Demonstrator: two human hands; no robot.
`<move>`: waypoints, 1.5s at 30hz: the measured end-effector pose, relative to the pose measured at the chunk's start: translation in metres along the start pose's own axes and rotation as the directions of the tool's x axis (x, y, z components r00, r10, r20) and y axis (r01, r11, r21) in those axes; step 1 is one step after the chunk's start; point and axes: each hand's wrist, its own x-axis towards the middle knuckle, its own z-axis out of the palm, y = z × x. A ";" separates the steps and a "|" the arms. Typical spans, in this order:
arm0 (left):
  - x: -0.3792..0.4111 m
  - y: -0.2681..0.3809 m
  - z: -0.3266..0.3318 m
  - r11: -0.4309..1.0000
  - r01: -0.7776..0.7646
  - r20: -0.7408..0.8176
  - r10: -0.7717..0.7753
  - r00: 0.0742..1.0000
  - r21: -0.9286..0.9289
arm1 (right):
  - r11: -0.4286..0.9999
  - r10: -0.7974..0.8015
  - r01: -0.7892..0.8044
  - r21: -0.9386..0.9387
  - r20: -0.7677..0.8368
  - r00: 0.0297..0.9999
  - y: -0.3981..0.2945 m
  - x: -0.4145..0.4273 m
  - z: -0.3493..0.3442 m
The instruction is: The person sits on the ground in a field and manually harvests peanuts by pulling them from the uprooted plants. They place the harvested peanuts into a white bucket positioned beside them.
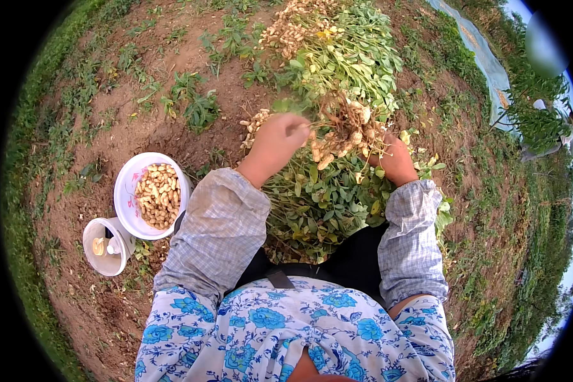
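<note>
My right hand (397, 161) grips a peanut plant by its stems, just below the roots. The plant's root cluster (348, 126), hung with pale pods and brown soil, is raised in front of me. At its left side, my left hand (279, 143) is curled, with the fingertips pinched on pods at the cluster's edge; motion blurs it, and what lies inside the fingers is partly hidden. Under both hands lies a heap of leafy peanut plants (315, 205). More pods (255, 125) show just behind my left hand.
Left of me stands a white bucket (124, 205) holding loose peanuts (158, 196). Touching it is a smaller white bucket (95, 262) with a few small items inside. Ahead lies a row of pulled peanut plants (353, 62). A pale blue sheet (482, 52) stretches along the far right.
</note>
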 end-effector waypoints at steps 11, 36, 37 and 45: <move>-0.005 0.007 0.008 0.759 0.375 0.305 -0.241 0.921 -0.533 | 0.998 -0.055 0.055 -0.027 0.004 0.998 0.003 0.000 0.005; 0.003 -0.009 0.004 0.502 0.410 0.340 -0.230 0.912 -0.762 | 0.938 -0.023 -0.014 0.347 0.102 0.994 0.008 0.000 0.001; 0.002 -0.006 0.006 0.478 0.432 0.392 -0.187 0.901 -0.764 | 0.934 -0.045 0.007 0.358 0.099 0.994 0.008 0.000 0.003; -0.001 -0.003 0.014 0.648 0.396 0.351 -0.206 0.913 -0.650 | 0.946 -0.121 0.079 0.314 0.118 0.986 0.001 0.001 0.005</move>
